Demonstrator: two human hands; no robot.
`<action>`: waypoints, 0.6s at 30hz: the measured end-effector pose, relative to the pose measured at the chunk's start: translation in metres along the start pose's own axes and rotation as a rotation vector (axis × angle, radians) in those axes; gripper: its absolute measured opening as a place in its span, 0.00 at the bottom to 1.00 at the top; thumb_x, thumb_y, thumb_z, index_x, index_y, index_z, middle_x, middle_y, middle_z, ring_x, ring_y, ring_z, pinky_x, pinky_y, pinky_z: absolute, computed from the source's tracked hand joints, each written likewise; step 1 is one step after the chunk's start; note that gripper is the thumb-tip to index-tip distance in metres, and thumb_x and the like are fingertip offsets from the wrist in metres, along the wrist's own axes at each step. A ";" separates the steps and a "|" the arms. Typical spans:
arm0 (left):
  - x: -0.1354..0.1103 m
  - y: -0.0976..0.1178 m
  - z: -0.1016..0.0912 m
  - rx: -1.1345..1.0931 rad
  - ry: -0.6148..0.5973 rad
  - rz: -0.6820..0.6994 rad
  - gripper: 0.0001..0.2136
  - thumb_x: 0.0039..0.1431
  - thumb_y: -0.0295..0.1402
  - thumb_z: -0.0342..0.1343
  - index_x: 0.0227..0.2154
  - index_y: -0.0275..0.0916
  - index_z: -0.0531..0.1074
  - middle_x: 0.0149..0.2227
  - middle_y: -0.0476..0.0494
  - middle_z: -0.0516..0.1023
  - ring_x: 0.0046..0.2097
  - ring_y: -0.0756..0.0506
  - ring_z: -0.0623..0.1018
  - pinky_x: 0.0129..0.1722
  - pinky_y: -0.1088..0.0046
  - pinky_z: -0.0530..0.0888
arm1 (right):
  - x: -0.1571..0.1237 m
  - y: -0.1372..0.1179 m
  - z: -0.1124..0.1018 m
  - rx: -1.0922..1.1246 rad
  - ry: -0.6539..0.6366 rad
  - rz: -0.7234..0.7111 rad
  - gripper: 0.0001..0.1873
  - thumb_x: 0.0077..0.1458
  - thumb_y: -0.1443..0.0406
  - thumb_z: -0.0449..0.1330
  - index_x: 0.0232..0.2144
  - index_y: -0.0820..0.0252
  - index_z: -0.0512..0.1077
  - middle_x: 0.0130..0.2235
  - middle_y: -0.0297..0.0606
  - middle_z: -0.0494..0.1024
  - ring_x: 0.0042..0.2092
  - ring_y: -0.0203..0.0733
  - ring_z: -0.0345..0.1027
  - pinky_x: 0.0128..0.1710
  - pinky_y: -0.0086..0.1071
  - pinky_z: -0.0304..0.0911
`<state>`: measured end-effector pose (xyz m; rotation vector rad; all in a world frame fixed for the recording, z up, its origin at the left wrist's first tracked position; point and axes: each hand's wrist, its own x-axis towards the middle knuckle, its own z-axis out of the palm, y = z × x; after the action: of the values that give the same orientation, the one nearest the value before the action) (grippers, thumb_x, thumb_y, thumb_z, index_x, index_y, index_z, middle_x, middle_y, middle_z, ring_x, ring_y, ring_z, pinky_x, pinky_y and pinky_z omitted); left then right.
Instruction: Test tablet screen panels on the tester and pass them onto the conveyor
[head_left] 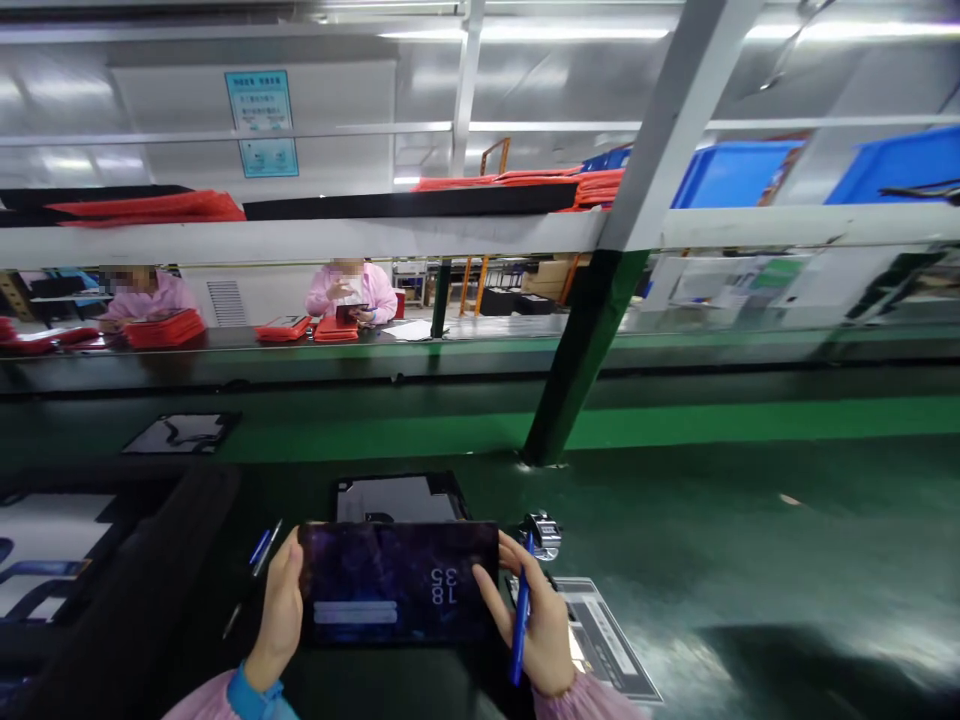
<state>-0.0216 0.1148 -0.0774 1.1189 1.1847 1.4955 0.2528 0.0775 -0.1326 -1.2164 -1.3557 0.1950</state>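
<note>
I hold a dark tablet [397, 582] level above the bench, its lit screen showing large digits. My left hand [279, 612] grips its left edge, fingers wrapped round. My right hand [536, 625] steadies the right edge while a blue pen [520, 620] runs upright through its closed fingers. Just beyond the tablet lies another flat dark panel [397, 497]. Two pens [264, 547] rest on the bench beside my left hand.
A tilted black post [577, 360] rises from the green bench. A printed sheet [607, 640] and a small metal part [541, 530] lie at right, dark trays [67, 560] at left. Two people in pink sit across the belt with red cases [307, 328]. Blue bins [731, 172] stand overhead.
</note>
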 end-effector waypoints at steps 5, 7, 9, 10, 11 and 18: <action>-0.001 -0.008 -0.003 0.083 -0.123 0.129 0.18 0.53 0.46 0.59 0.43 0.39 0.73 0.41 0.41 0.79 0.48 0.37 0.76 0.47 0.64 0.72 | -0.008 0.016 -0.011 -0.134 -0.209 -0.156 0.39 0.51 0.65 0.60 0.64 0.53 0.52 0.52 0.45 0.75 0.48 0.53 0.74 0.43 0.41 0.74; -0.002 -0.005 -0.003 0.169 -0.177 0.176 0.15 0.55 0.41 0.58 0.43 0.39 0.70 0.40 0.42 0.78 0.46 0.39 0.77 0.46 0.66 0.73 | -0.012 0.021 -0.017 -0.141 -0.248 -0.149 0.39 0.52 0.64 0.59 0.64 0.52 0.51 0.52 0.45 0.74 0.50 0.53 0.73 0.45 0.43 0.72; -0.004 -0.002 -0.002 0.253 -0.199 0.220 0.14 0.55 0.38 0.59 0.43 0.39 0.68 0.40 0.44 0.77 0.44 0.41 0.77 0.45 0.67 0.73 | -0.014 0.024 -0.018 -0.124 -0.265 -0.109 0.38 0.53 0.63 0.59 0.64 0.52 0.51 0.51 0.45 0.75 0.50 0.53 0.73 0.47 0.44 0.71; -0.004 -0.002 -0.002 0.286 -0.201 0.240 0.15 0.54 0.36 0.60 0.43 0.40 0.67 0.40 0.44 0.76 0.44 0.41 0.77 0.45 0.67 0.73 | -0.014 0.025 -0.018 -0.111 -0.268 -0.086 0.37 0.53 0.62 0.59 0.64 0.52 0.51 0.51 0.45 0.75 0.50 0.53 0.73 0.47 0.44 0.71; -0.005 -0.002 -0.002 0.312 -0.201 0.259 0.16 0.53 0.35 0.61 0.44 0.40 0.66 0.40 0.45 0.76 0.44 0.42 0.77 0.45 0.67 0.73 | -0.014 0.025 -0.018 -0.098 -0.268 -0.067 0.37 0.53 0.61 0.59 0.63 0.52 0.52 0.51 0.45 0.75 0.50 0.53 0.73 0.47 0.44 0.71; -0.003 -0.012 -0.001 0.389 -0.195 0.278 0.26 0.46 0.33 0.65 0.48 0.43 0.61 0.41 0.47 0.72 0.43 0.43 0.76 0.44 0.66 0.74 | -0.013 0.024 -0.017 -0.026 -0.307 0.022 0.37 0.53 0.59 0.61 0.63 0.52 0.53 0.49 0.45 0.76 0.50 0.52 0.72 0.49 0.45 0.69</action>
<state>-0.0209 0.1134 -0.0897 1.7106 1.2513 1.3477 0.2751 0.0696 -0.1546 -1.2600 -1.6136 0.3940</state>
